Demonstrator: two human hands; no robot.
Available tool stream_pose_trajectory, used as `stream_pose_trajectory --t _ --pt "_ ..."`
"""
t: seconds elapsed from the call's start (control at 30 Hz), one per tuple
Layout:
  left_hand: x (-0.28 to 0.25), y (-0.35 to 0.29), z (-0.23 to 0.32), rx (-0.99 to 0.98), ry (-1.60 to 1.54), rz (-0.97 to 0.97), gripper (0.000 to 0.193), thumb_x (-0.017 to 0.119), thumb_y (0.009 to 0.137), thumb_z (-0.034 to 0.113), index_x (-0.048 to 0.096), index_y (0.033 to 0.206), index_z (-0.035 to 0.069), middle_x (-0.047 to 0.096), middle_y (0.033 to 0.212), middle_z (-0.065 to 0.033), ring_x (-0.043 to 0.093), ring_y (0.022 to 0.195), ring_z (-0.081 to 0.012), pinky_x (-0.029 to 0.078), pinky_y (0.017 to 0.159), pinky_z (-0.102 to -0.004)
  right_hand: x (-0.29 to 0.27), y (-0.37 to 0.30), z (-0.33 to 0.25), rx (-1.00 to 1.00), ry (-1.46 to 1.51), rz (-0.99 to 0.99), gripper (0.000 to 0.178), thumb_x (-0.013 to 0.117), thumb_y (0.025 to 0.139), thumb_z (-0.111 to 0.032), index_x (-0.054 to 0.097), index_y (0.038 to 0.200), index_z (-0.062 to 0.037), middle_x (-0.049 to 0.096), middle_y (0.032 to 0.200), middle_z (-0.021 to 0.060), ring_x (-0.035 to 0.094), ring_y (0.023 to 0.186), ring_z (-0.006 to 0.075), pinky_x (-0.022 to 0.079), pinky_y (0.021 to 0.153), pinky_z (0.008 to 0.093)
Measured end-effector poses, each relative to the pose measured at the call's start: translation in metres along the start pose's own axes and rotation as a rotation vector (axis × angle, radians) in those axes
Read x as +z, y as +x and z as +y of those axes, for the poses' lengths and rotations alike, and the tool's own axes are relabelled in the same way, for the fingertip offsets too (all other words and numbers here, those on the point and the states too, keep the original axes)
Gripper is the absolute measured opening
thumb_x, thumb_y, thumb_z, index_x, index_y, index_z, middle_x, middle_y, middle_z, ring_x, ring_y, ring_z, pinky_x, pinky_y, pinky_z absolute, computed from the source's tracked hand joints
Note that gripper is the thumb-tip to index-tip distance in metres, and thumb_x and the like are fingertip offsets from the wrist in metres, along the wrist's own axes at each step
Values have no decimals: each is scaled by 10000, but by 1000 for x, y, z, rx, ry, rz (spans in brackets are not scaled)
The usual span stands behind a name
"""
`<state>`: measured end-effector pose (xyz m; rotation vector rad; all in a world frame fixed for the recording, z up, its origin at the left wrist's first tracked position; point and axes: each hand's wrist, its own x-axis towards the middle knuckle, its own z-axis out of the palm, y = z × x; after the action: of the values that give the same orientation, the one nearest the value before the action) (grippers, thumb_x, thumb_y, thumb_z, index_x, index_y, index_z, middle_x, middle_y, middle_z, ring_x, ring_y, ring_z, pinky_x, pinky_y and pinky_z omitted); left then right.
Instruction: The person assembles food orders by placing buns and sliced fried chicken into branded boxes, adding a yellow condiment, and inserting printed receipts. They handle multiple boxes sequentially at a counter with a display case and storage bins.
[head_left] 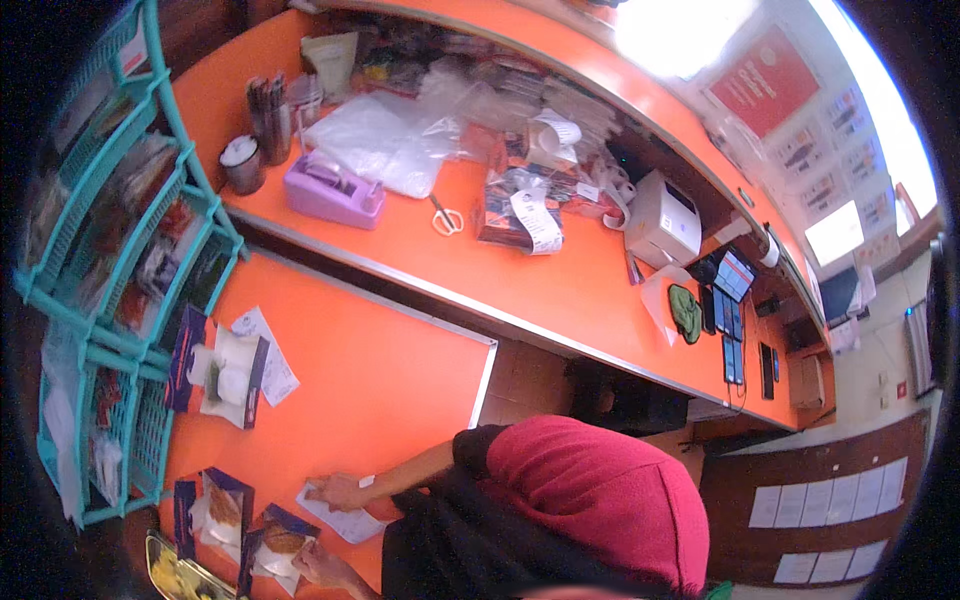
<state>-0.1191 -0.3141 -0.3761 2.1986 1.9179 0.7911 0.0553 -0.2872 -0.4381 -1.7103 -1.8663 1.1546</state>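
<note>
At the lower left of the orange table, my left hand (322,566) is closed at the edge of an open dark-blue cardboard food box (262,578) with brown food in white paper. My right hand (340,491), fingers curled, presses on a white paper slip (352,522) just beyond that box. Whether something thin is also between its fingers cannot be made out. Beside the held box stands a second open food box (183,520) with brown food. Farther back is a third food box (252,382), holding a white wrapped lump and something green, with a printed receipt (268,350) next to it.
Teal basket racks (100,330) line the left side. A metal tray (150,555) with yellow pieces sits near left. On the back counter are a purple tape dispenser (335,190), scissors (446,218), plastic bags (385,140), a white printer (665,220), a green cloth (685,313) and several phones.
</note>
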Motion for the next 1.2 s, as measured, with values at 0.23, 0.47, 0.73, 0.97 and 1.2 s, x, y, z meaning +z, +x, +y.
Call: stream_pose_trajectory --t 0.23,0.47,0.73,0.97,1.2 --pt "4 0 -3 -15 16 6 96 646 686 90 598 760 52 516 757 -102 543 714 -294 435 618 -389 11 1 3 -58 -132 70 614 707 633 -148 479 1203 -125 329 1349 141 487 1094 330 459 818 429" --pt "-3 2 29 17 55 213 99 616 709 65 595 799 31 535 785 -108 538 746 -293 433 649 -377 -58 -25 23 165 193 160 369 523 774 -195 509 1124 -78 507 1153 185 512 1044 336 433 836 444" --pt "24 27 98 294 -134 191 113 597 731 54 592 831 1 541 808 -116 542 769 -293 437 674 -381 -240 -155 117 462 -843 425 383 596 666 -77 552 1037 6 516 1095 86 518 965 288 467 728 419" --pt "56 51 247 271 -798 -493 291 608 781 115 533 1040 4 561 985 -112 536 911 -215 409 822 -317 -282 -211 57 -33 -248 585 239 602 717 -103 623 951 -56 579 976 103 542 941 268 443 788 351" --pt "55 49 386 29 -1246 -1124 556 660 772 152 388 1231 -5 467 1172 -118 455 1082 -191 368 911 -332 -331 -257 63 -175 339 727 277 629 753 -154 631 1013 -58 611 1032 136 580 939 267 438 833 349"
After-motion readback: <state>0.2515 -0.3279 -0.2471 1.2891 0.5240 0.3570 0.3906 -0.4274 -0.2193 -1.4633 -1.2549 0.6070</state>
